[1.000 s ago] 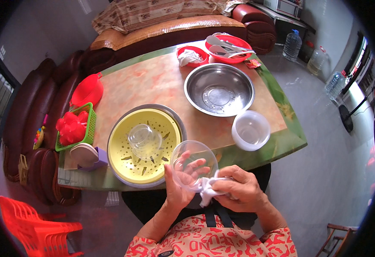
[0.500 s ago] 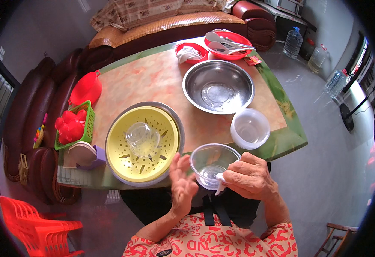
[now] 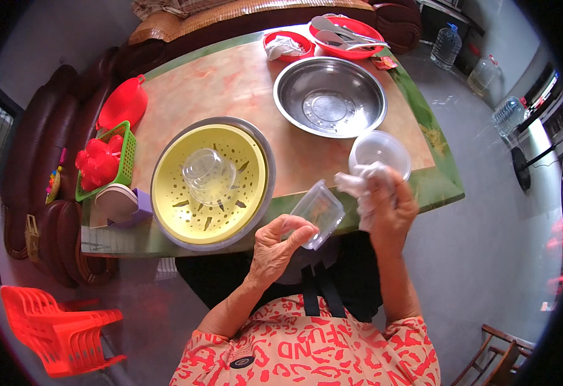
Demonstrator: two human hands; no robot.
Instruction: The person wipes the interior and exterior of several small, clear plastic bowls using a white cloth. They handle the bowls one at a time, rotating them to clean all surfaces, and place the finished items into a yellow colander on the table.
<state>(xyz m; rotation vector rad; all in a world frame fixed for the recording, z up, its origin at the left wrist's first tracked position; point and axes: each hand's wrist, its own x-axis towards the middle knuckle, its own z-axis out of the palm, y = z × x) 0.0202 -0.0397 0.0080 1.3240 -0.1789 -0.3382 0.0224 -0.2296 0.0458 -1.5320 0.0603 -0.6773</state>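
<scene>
My left hand point(image 3: 280, 243) grips a clear plastic container point(image 3: 320, 212) by its side, thumb and fingers closed on the wall. The container is tipped sideways just off the table's near edge. In my right hand point(image 3: 394, 209) a crumpled white cloth point(image 3: 362, 190) is bunched up, held a little apart from the container. Behind that hand a translucent white bowl point(image 3: 376, 149) stands on the table, partly covered by the cloth and fingers. Left of my left hand a yellow perforated colander point(image 3: 172, 225) rests in a metal basin, with clear plastic containers point(image 3: 209, 174) inside.
A wide steel basin point(image 3: 288, 96) stands at the back right of the table point(image 3: 210, 90). Beyond it are a red basin point(image 3: 373, 50) with ladles and a small red bowl point(image 3: 307, 46) with white cloth. At left sit a green basket point(image 3: 127, 157) of red items and a red colander point(image 3: 123, 106).
The clear container has turned from upright to tilted on its side, and my left hand has closed on it. My right hand with the cloth has lifted away to the right.
</scene>
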